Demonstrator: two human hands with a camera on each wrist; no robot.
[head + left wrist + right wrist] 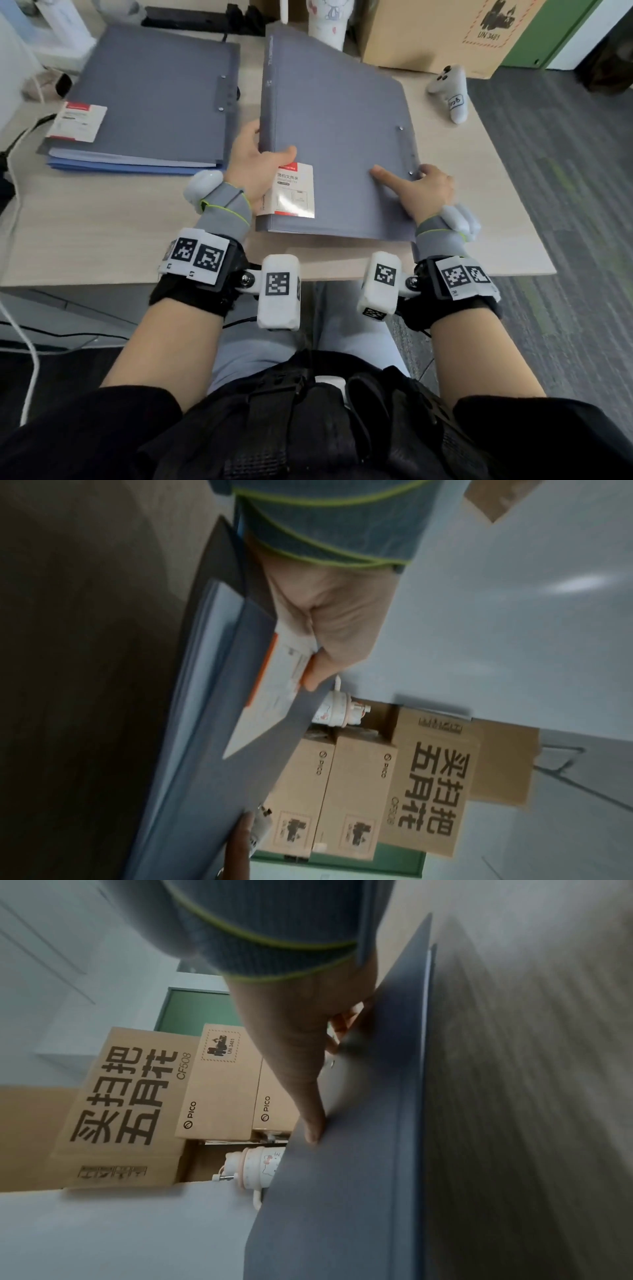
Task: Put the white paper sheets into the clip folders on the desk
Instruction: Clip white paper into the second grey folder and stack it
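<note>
A closed grey clip folder with a white and red label lies in front of me on the desk. My left hand grips its spine edge, thumb on top by the label, fingers underneath. At the folder's right edge my right hand pinches the cover, thumb laid flat on top. The left wrist view shows the left hand on the folder, with pale sheets under the cover. In the right wrist view the right hand holds the cover. A second grey folder tops a stack at the left.
White sheets and a blue folder show at the front of the left stack. A white controller lies at the right back, a cardboard box and a white cup behind. Cables run at the left.
</note>
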